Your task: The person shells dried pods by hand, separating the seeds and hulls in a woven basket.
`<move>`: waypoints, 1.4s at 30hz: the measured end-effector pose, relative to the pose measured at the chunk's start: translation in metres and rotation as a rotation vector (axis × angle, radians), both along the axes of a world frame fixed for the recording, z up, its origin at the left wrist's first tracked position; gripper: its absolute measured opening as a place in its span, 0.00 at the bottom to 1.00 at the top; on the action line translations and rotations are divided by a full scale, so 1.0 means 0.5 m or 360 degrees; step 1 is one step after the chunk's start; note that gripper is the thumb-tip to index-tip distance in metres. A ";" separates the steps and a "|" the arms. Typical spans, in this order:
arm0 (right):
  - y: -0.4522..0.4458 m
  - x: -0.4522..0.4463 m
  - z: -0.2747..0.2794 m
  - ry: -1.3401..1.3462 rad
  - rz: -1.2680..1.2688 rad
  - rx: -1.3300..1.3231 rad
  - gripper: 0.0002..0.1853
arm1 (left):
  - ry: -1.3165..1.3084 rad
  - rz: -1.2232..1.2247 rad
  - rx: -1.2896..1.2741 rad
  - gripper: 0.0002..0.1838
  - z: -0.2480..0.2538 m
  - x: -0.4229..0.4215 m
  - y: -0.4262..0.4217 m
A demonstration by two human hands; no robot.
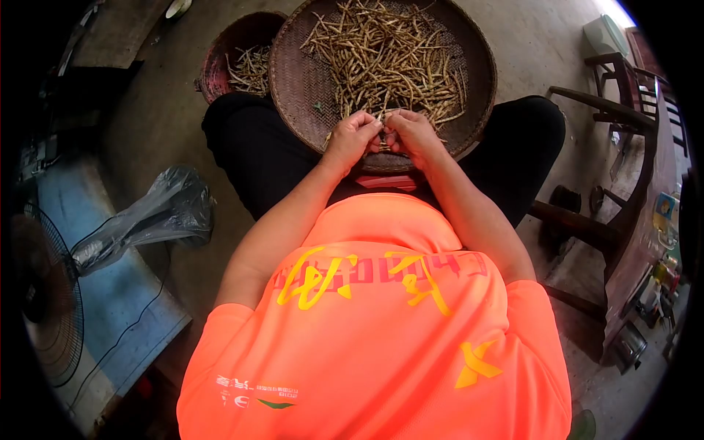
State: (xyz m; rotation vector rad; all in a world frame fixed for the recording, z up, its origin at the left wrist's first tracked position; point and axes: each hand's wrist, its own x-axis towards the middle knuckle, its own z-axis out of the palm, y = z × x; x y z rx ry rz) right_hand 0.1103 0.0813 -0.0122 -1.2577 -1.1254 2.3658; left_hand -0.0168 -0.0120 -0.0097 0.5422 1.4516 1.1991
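Observation:
A round woven tray (293,92) lies across my lap, heaped with long dry brown pods (381,55). Over its near edge my left hand (356,137) and my right hand (413,133) come close together, fingertips nearly meeting. The fingers of both hands are pinched around something small and pale, probably a pod, which is mostly hidden by them. Left of the tray, a reddish basket (216,70) holds more pods or husks (251,68).
A fan (55,293) stands at the left beside a blue-topped surface (143,315) and a clear plastic bag (165,209). Wooden chairs (623,110) and a table with bottles (664,271) are at the right. A pale bucket (607,37) sits at the back right.

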 end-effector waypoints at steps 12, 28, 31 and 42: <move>0.001 -0.001 0.008 0.0029 0.0147 -0.0042 0.07 | 0.0336 -0.0089 -0.0007 0.07 -0.015 -0.009 -0.001; -0.003 -0.009 -0.003 -0.0081 0.0278 0.0444 0.09 | 0.0835 -0.0214 0.0091 0.08 -0.044 -0.015 -0.009; 0.003 -0.012 -0.011 -0.0061 0.0315 0.0529 0.11 | 0.0681 -0.0181 0.0044 0.08 -0.037 -0.014 -0.007; 0.012 -0.015 0.017 -0.0517 0.0266 0.0854 0.15 | 0.0350 -0.0050 -0.0053 0.08 -0.014 -0.014 -0.006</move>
